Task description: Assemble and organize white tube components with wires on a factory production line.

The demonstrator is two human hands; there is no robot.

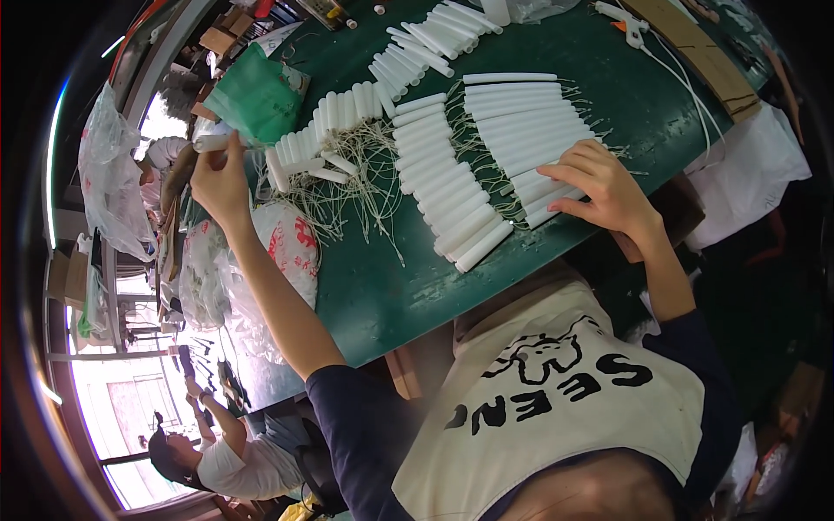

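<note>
My left hand [221, 178] is raised at the far left of the green table, its fingers closed on a short whitish tube [211, 143]. On the right, my right hand [599, 182] lies over the near end of a row of slim white tubes [521, 130], thumb and fingers apart and touching them. Thin pale wires stick out of these tubes' ends. Beside it runs a second row of white tubes [443, 174]. Further left, more white tubes [347, 108] lie together with a tangle of thin wires [356, 174] hanging from them.
Loose white tubes [426, 48] lie at the table's far side. A green plastic bag [256, 91] is near my left hand, with clear bags [278, 243] below. A white glue gun [625, 24] with a cable lies at the far right. Another person [243, 464] sits at lower left.
</note>
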